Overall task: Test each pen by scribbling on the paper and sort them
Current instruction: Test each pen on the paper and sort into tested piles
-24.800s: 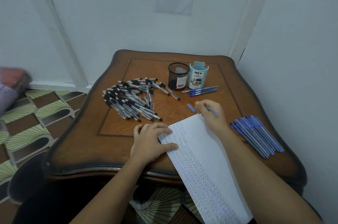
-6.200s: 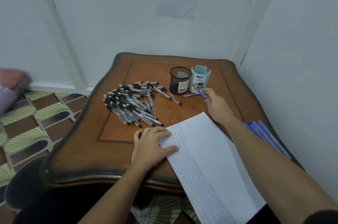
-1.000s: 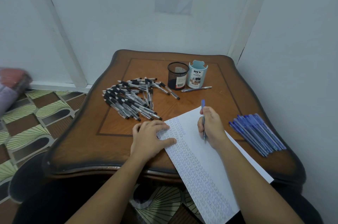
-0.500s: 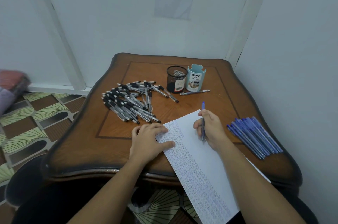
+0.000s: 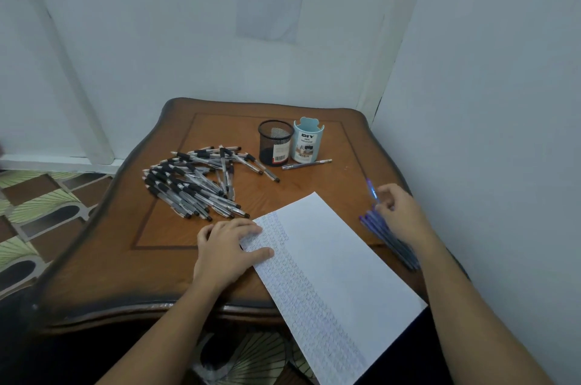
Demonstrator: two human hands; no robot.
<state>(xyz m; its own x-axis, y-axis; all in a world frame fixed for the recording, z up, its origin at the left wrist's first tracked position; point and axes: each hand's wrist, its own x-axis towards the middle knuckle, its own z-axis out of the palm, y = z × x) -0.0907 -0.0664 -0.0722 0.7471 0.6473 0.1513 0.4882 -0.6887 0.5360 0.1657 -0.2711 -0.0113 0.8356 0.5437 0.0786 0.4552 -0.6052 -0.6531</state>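
Right of the white scribbled paper sheet (image 5: 330, 259), the right hand (image 5: 399, 211), seemingly pinching a slim blue pen (image 5: 372, 192), hovers just over the blue-pen pile (image 5: 393, 243) lying along that sheet's edge.

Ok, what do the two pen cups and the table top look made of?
Black round mesh cup: looks like wire metal mesh, matt; you see through its wall. Light blue round cup: smooth solid wall with a printed label, probably plastic or card. Brown table: wood or veneer, glossy; grain and a dark inlay line show.
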